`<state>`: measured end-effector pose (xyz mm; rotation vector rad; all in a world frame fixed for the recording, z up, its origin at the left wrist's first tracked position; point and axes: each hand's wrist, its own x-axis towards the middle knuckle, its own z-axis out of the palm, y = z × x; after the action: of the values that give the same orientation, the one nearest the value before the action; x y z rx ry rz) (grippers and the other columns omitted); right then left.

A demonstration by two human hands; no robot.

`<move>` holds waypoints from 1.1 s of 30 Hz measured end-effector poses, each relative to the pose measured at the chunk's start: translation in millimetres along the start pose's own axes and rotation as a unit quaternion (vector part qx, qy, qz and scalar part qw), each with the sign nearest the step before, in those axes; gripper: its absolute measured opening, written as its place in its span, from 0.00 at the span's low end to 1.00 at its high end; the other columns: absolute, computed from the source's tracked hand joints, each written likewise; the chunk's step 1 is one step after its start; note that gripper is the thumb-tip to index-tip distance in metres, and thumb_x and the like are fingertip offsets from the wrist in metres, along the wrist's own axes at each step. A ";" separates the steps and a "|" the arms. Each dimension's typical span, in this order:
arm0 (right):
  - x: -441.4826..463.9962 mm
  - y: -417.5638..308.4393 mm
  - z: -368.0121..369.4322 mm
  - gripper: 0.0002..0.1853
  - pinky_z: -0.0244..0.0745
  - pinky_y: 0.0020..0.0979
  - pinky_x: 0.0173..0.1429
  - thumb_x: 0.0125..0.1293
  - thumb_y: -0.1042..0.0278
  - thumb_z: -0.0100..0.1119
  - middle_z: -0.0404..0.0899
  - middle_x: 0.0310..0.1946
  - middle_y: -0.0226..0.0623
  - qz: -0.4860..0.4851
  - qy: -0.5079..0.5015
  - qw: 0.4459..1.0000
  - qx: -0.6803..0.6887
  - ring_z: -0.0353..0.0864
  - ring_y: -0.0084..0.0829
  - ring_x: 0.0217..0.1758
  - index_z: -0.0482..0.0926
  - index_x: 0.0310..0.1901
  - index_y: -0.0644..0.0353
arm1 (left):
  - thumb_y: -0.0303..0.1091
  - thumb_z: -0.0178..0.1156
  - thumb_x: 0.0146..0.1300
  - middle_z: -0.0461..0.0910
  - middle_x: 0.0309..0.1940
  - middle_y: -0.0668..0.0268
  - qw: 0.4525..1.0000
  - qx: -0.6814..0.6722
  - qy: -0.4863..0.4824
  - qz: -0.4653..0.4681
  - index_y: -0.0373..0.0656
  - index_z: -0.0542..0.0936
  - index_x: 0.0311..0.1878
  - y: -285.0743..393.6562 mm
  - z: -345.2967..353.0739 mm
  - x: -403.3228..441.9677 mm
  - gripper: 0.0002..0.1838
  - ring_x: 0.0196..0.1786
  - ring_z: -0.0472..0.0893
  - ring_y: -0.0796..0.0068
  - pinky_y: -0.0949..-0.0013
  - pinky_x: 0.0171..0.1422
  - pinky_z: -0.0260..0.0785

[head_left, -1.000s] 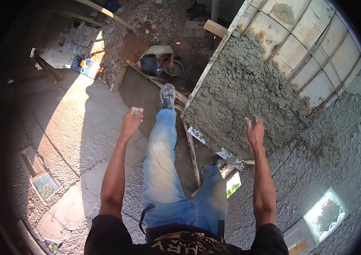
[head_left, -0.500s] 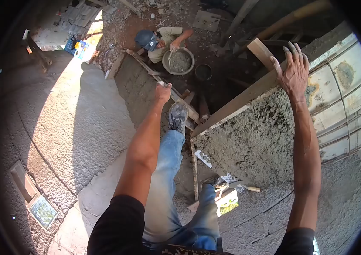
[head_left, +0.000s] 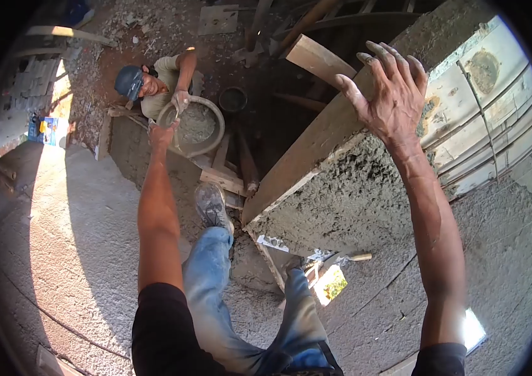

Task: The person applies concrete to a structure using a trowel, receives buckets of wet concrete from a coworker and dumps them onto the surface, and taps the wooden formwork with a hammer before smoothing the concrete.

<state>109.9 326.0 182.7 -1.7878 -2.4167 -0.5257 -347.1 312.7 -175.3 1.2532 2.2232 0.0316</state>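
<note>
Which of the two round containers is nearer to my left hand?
The larger basin, holding grey mix, is at your left hand; the smaller dark bucket is farther off.

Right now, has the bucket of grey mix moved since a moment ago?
Yes: the mix bucket has come toward the camera, judged against the dark bucket.

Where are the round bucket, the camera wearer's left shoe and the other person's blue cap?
Round bucket (head_left: 219, 128): head view, on its rim.
Left shoe (head_left: 211, 205): head view, on its top.
Blue cap (head_left: 129, 81): head view, on its crown.
</note>
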 end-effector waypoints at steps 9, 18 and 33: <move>-2.6 7.6 2.6 0.29 0.53 0.43 0.73 0.66 0.36 0.50 0.79 0.51 0.37 -0.008 0.019 1.000 0.023 0.72 0.32 0.61 0.83 0.43 0.59 | 0.62 0.60 0.60 0.62 0.18 0.77 0.867 -0.400 -0.264 -0.139 0.49 0.77 0.33 59.5 -55.2 -37.5 0.23 0.15 0.59 0.84 0.73 0.17 0.47; -2.8 3.4 -19.7 0.36 0.46 0.42 0.77 0.66 0.30 0.45 0.76 0.55 0.41 0.046 -0.038 0.986 0.159 0.65 0.37 0.69 0.81 0.47 0.62 | 0.51 0.58 0.67 0.75 0.53 0.57 0.912 -0.356 -0.199 0.027 0.29 0.72 0.61 142.7 -228.7 -274.8 0.33 0.54 0.74 0.67 0.63 0.62 0.63; -444.8 -204.7 -223.6 0.44 0.69 0.47 0.67 0.63 0.23 0.42 0.70 0.65 0.42 0.455 -0.109 -0.003 0.884 0.73 0.42 0.63 0.66 0.67 0.55 | 0.45 0.56 0.70 0.58 0.15 0.81 0.878 -0.201 -0.414 0.132 0.43 0.73 0.36 266.6 -480.3 -721.3 0.14 0.14 0.55 0.91 0.80 0.18 0.44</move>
<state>26.4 -204.0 226.0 -0.8112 0.2688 1.8879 -96.8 13.2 643.0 1.0477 1.2221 0.0474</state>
